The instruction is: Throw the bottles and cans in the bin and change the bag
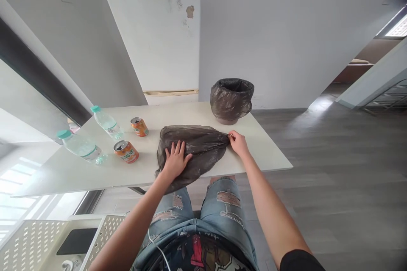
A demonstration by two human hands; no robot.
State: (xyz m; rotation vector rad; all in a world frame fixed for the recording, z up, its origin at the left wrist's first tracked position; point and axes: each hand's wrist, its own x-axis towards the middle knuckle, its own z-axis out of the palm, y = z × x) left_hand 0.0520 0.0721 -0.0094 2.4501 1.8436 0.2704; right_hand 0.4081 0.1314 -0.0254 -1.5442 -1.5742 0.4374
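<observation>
A dark, see-through plastic garbage bag (203, 159) lies flattened on the white table, its near part hanging over the front edge. My left hand (175, 161) presses flat on the bag with the fingers spread. At the bag's right end, where the plastic gathers to a point, my right hand (238, 143) pinches it between thumb and fingers. Behind that hand stands a trash bin (227, 121) lined with another dark bag (231, 100), folded over its rim.
Two clear bottles with green caps (84, 148) (107, 123) and two opened orange cans (126, 151) (140, 127) stand on the left of the table (263, 152). A white refrigerator (155, 38) is behind it. A perforated white basket (38, 237) sits at lower left.
</observation>
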